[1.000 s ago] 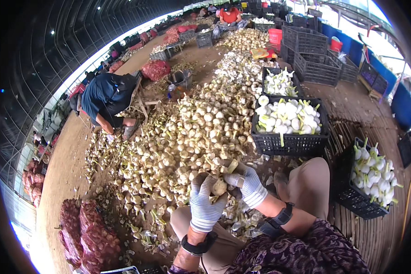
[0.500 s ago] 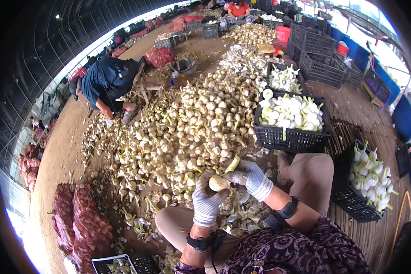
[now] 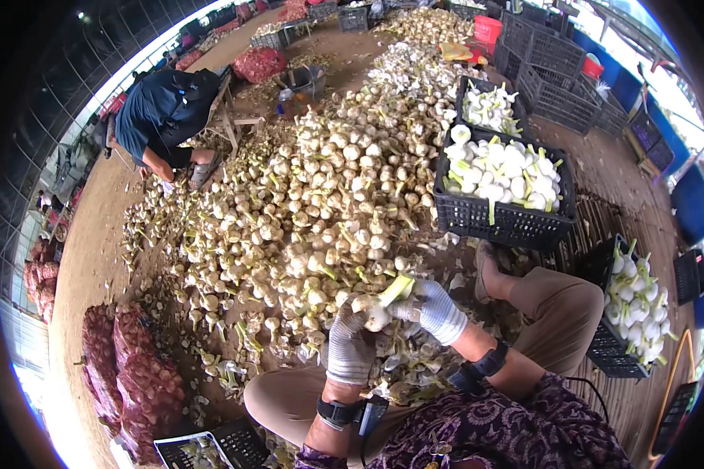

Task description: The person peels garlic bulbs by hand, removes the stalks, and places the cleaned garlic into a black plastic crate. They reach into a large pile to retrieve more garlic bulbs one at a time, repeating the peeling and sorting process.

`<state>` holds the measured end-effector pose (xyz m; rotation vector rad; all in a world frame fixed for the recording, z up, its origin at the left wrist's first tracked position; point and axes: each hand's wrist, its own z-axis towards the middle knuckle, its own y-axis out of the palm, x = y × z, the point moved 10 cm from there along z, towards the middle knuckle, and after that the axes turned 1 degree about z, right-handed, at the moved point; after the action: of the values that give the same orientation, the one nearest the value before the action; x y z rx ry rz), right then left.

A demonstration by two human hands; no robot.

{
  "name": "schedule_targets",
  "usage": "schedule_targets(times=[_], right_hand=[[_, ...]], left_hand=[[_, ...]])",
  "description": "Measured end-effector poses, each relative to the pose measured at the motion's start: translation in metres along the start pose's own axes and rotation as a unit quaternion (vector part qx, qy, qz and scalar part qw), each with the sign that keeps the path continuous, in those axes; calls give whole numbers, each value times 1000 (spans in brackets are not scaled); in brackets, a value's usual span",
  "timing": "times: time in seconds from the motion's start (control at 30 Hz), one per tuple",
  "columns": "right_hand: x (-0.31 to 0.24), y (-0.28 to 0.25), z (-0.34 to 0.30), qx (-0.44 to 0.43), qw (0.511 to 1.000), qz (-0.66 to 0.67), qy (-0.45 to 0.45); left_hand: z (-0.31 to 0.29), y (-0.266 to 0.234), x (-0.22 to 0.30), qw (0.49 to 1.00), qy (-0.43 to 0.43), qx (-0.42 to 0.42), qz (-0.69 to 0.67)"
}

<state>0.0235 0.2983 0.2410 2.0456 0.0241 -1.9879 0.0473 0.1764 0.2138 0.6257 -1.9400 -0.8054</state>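
Between my two gloved hands is a garlic bulb (image 3: 378, 317), whitish, with a thick pale green stem pointing up and to the right. My left hand (image 3: 347, 344) closes around the bulb's left side. Pressed to its right side, by the foot of the stem, are the bent fingers of my right hand (image 3: 436, 311). What the fingertips pinch is partly hidden. Just beyond my hands spreads a large heap of unpeeled garlic bulbs (image 3: 321, 211), brownish with short stems. Loose peeled skins (image 3: 411, 363) lie below my hands, between my legs.
Black crates of clean white garlic stand at front right (image 3: 504, 223) and right (image 3: 618, 344). Red mesh sacks (image 3: 145, 375) lie at left, near a crate (image 3: 242, 445). Beyond the heap's left side, a person in dark blue (image 3: 164, 109) bends forward. Empty crates (image 3: 551, 94) are stacked at far right.
The bulb has turned in my hands; its stem shows broader and its surface whiter. My right knee has shifted outward to the right. The whole view has tilted slightly downward.
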Motion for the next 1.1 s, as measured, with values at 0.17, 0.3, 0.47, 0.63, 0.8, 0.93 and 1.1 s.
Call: schedule_targets(times=[0.17,0.3,0.47,0.63,0.8,0.93,1.1], right_hand=[[5,-6,0,15,996,59,67],[9,-7,1,-2,997,-58,60],[5,-2,12,-21,990,-138,-17],[38,-46,9,42,992,-36,115],[21,-31,-1,19,992,114,52],[19,-44,1,41,990,134,31],[36,-61,-2,88,990,68,91]], left_hand=[[-8,22,14,976,91,6,199],[-1,0,-1,990,33,34,130],[7,-6,-26,992,-48,-13,112],[13,-12,-30,996,-52,-26,74],[18,-4,-15,968,108,-3,227],[25,-3,-21,998,67,1,22],[34,-19,8,977,182,43,100]])
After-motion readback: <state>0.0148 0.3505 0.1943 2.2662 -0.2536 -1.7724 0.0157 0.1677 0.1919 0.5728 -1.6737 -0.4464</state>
